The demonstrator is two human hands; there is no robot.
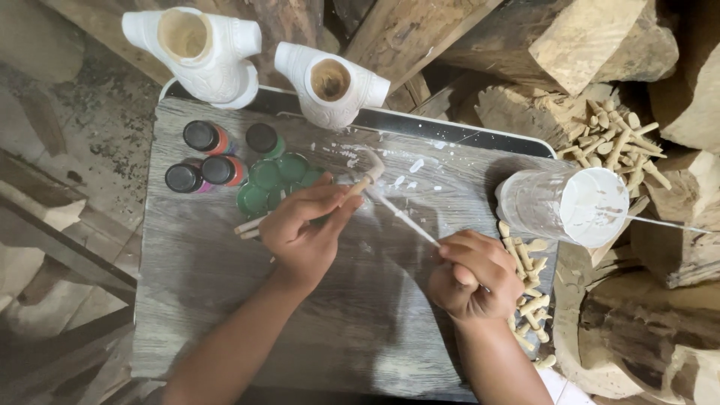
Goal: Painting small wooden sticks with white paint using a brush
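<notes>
My left hand (pixel 304 229) grips a small wooden piece (pixel 369 174) by its thin stick, holding it over a grey board (pixel 210 300). The piece's head is coated white. My right hand (pixel 474 271) holds a thin paintbrush (pixel 401 216) whose tip touches the white-coated head. White paint spatter marks the board near the piece. A clear cup of white paint (pixel 570 204) lies tilted at the right edge, just beyond my right hand.
Several dark-capped paint bottles (pixel 214 154) and a green palette of round wells (pixel 274 180) sit at the back left. Two white carved torso figures (pixel 202 49) (pixel 330 82) stand at the far edge. Unpainted wooden pegs (pixel 529 296) lie beside my right wrist, more (pixel 619 139) among logs.
</notes>
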